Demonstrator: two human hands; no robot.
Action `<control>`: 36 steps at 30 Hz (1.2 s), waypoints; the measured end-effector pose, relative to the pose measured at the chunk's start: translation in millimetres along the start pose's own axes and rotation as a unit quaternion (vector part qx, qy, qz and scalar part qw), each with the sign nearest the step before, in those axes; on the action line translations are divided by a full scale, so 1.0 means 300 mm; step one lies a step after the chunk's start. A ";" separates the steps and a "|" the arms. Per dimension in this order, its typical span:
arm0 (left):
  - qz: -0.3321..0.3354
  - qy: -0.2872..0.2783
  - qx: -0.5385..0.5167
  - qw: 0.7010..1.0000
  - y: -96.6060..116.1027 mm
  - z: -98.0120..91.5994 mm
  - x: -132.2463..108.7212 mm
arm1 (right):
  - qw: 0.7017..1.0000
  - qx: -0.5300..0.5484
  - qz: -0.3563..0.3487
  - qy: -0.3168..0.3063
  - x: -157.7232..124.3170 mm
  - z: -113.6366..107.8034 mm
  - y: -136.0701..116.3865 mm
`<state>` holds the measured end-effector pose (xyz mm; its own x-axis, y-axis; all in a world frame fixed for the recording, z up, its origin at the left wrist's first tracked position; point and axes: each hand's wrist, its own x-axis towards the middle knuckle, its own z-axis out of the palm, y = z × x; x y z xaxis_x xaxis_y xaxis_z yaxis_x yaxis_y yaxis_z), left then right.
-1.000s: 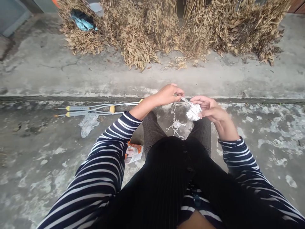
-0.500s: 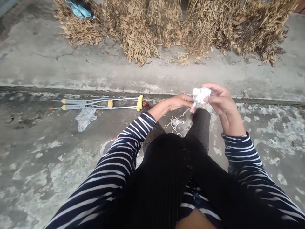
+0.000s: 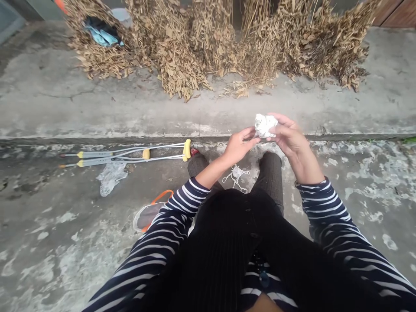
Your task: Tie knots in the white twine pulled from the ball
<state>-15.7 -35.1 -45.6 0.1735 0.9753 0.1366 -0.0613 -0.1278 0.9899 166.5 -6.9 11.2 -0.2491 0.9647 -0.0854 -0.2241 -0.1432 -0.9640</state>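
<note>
A small crumpled white bundle (image 3: 265,126), with thin cord lines across it, is held up over the step's edge. My right hand (image 3: 290,141) grips its right side between thumb and fingers. At the bundle's lower left, my left hand (image 3: 240,145) has thumb and fingers brought together; what is between them is too small to make out. On the ground between my feet lies a looped white cord (image 3: 236,172), tangled around a pale centre. Whether it still joins the bundle cannot be seen.
Crutches (image 3: 130,154) with yellow pads lie along the step at left, beside a clear plastic bag (image 3: 111,177). A grey item with orange edging (image 3: 146,216) is partly behind my left sleeve. Dried plants (image 3: 195,47) and a blue-and-black cloth (image 3: 103,35) rest on the concrete ledge (image 3: 130,112).
The view has tilted up slightly. My right hand has turned the bundle a little, and my left hand has shifted at its lower left. The cord strand hanging from the bundle no longer shows.
</note>
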 end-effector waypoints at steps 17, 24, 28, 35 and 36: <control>0.031 0.030 0.039 0.998 0.006 0.023 0.069 | 0.997 0.041 0.057 -0.020 -0.021 -0.018 -0.007; 0.006 0.017 0.026 1.000 -0.073 -0.008 0.101 | 1.000 -0.001 -0.006 -0.007 0.009 0.005 -0.055; -0.016 -0.021 0.031 0.999 -0.103 -0.027 0.088 | 0.999 -0.024 -0.041 0.020 0.052 0.010 -0.125; -0.047 -0.148 -0.059 0.986 -0.071 -0.062 0.018 | 0.999 -0.016 -0.028 0.000 0.098 0.005 -0.170; -0.062 -0.150 -0.076 0.984 -0.071 -0.066 0.013 | 0.999 -0.019 -0.033 -0.003 0.095 0.008 -0.185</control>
<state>-33.0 -24.9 -66.7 0.4690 0.8821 0.0431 -0.1632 0.0386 0.9858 169.6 28.0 62.8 -0.2400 0.9706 -0.0197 -0.2045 -0.0704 -0.9763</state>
